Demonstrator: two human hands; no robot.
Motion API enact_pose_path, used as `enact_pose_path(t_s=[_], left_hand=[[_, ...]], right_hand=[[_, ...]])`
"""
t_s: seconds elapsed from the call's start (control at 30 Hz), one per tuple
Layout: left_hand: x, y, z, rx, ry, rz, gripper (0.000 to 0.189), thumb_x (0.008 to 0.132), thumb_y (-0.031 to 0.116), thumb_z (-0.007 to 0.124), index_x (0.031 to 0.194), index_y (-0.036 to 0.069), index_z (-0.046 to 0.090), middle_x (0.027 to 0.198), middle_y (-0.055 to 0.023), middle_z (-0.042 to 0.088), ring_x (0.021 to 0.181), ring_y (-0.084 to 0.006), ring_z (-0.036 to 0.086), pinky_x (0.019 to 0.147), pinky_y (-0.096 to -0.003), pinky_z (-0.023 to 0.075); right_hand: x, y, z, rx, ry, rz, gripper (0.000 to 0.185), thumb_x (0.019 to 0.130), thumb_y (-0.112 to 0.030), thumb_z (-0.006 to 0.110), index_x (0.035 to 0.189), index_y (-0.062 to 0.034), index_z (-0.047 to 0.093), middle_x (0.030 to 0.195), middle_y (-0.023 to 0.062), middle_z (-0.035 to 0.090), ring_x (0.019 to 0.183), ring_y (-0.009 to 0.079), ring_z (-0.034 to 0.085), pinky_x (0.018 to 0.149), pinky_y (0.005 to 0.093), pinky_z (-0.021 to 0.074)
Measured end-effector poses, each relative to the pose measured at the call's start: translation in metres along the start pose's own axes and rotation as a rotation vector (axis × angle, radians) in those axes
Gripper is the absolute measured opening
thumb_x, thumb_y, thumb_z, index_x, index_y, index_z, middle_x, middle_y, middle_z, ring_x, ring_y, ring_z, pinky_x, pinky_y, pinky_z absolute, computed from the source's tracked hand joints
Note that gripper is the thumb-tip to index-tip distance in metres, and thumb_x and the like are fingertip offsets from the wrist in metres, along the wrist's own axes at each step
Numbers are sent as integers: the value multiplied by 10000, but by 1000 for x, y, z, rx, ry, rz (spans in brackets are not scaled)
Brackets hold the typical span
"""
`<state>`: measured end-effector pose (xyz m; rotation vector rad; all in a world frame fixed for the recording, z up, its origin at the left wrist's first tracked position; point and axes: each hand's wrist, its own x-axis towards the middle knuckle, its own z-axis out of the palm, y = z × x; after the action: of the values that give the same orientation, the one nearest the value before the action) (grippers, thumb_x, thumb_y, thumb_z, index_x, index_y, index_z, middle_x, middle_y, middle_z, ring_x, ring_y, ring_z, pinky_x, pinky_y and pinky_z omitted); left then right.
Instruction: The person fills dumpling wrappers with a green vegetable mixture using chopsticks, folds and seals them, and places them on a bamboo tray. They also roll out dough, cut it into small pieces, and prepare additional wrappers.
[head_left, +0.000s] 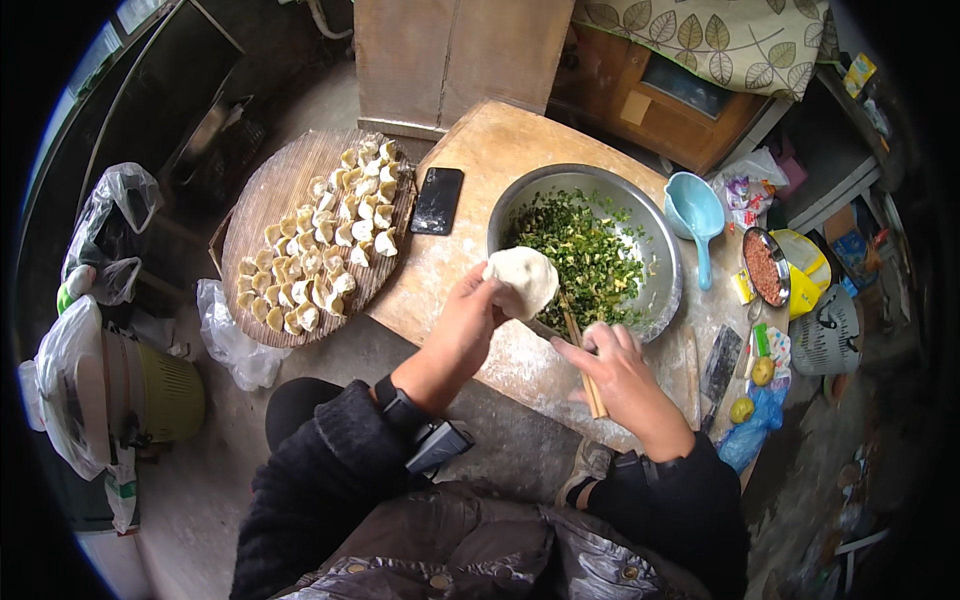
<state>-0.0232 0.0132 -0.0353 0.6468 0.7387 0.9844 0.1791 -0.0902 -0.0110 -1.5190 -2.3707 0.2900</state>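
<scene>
My left hand (466, 319) pinches a round, pale dough wrapper (523, 279) by its left edge, over the near-left rim of a large metal bowl (666, 300). Chopped green filling with yellow bits (577, 240) lies in that bowl. In my right hand (621, 375) is a pair of wooden chopsticks (592, 386), their tips down at the filling behind the wrapper's right edge. To the left, a round wooden board (262, 184) carries many folded dumplings (311, 259) in rows.
A black phone (437, 201) lies on the floury wooden table (480, 150) between board and bowl. Right of the bowl are a light-blue ladle (694, 206), a dish of reddish-brown food (763, 266), a cleaver (721, 367), a rolling pin (691, 379) and a blue plastic bag (754, 427).
</scene>
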Motion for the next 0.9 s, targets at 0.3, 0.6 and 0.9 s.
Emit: enact_pose_path(t_s=[0.3, 0.6, 0.9], left_hand=[[5, 24, -22, 147, -9, 164, 248, 968, 189, 560, 1112, -10, 595, 992, -31, 665, 860, -74, 607, 780, -231, 479], [1, 21, -30, 153, 16, 106, 245, 977, 107, 494, 1184, -20, 526, 996, -51, 637, 863, -93, 598, 776, -225, 478], [1, 17, -25, 60, 31, 23, 276, 959, 93, 469, 1207, -18, 521, 1025, -71, 638, 881, -135, 617, 773, -290, 508]], right_hand=[[25, 54, 38, 395, 432, 203, 83, 891, -111, 606, 893, -29, 619, 876, 72, 583, 735, 172, 586, 635, 299, 515], [13, 97, 14, 1064, 670, 636, 171, 985, -146, 507, 938, 14, 544, 808, 58, 577, 634, 88, 509, 571, 219, 446], [12, 97, 40, 1221, 505, 864, 231, 964, -187, 542, 1030, 30, 585, 885, 126, 650, 690, 153, 626, 623, 263, 536]])
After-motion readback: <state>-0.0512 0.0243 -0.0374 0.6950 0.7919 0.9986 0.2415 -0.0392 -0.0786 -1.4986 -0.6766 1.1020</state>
